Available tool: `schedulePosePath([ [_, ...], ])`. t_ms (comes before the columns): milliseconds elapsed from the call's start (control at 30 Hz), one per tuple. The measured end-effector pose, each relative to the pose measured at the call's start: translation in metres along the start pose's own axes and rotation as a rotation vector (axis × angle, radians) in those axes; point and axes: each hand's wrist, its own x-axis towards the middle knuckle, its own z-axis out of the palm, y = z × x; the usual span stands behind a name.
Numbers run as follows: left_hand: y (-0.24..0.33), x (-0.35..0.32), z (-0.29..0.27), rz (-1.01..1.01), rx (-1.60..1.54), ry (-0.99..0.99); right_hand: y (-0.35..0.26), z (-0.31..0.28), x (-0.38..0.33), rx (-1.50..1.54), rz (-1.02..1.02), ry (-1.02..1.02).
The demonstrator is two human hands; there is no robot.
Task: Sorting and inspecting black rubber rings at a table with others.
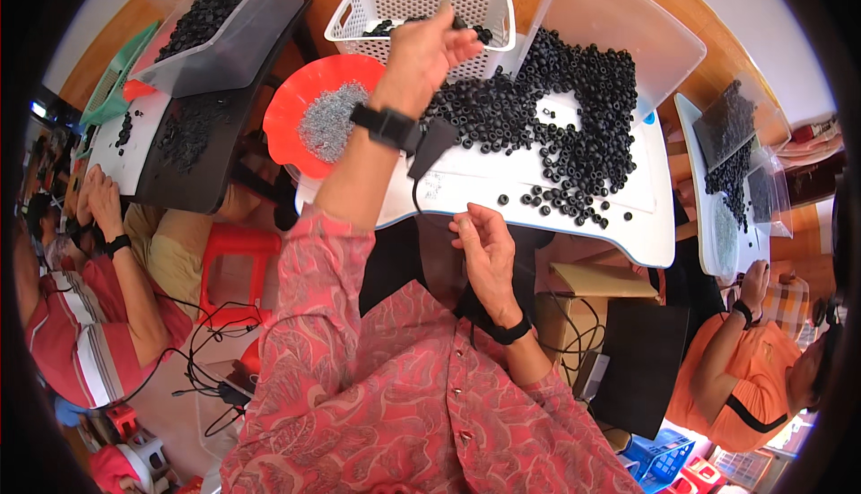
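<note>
My left hand point(429, 46) is raised over the near rim of a white perforated basket point(359, 10), with its fingertips pinched on a small black ring. A black watch sits on that wrist. A heap of black rubber rings point(574, 104) spreads over the white table point(641, 229) just right of it. My right hand point(484, 247) hangs at the table's front edge, fingers loosely curled. Whether it holds anything is hidden. Several loose rings point(565, 203) lie above it.
A red bowl point(291, 140) of small grey metal parts point(327, 122) sits left of my arm. A clear bin point(628, 28) leans at the table's back. Left, another bin of rings point(215, 10) tops a black table. People work at both sides point(108, 225) point(749, 288).
</note>
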Motion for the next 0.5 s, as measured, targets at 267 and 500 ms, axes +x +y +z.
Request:
schedulePosePath([
  [267,-0.017,-0.041,-0.024,-0.052,0.172,-0.006,0.006,-0.022,0.010,-0.026,0.023,0.090],
  [500,-0.057,-0.128,-0.072,-0.128,0.399,0.173,0.017,-0.035,0.014,-0.238,-0.002,0.195],
])
